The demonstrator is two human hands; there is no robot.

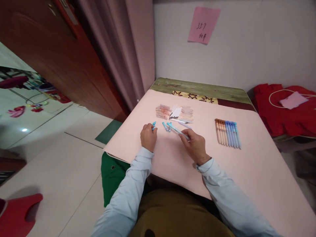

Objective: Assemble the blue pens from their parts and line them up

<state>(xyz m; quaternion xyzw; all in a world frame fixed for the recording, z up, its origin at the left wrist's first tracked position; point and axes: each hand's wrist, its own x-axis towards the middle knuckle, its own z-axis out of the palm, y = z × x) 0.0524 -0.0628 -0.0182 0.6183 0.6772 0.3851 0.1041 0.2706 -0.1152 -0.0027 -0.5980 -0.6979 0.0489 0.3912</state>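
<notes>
My left hand [148, 137] is closed on a small bright blue pen part [154, 124], which sticks up past the fingertips. In my right hand [196, 144] is a light blue pen barrel [177, 129], slanting up and left from the fingers. Its far tip lies over a few loose blue pen parts [165, 126] on the pink table cover between my hands. Just beyond are brownish pen barrels [162, 112], thin white and black refills [175, 112] and pale clear barrels [187, 113]. A thin lilac pen piece [185, 125] lies nearer my right hand.
To the right, several assembled pens [228, 133] with brown and blue tops lie side by side. The pink cover [249, 177] spreads over the table, with a patterned strip [195, 96] at the back. Red cloth [274, 112] is at far right; a red stool [22, 214] stands lower left.
</notes>
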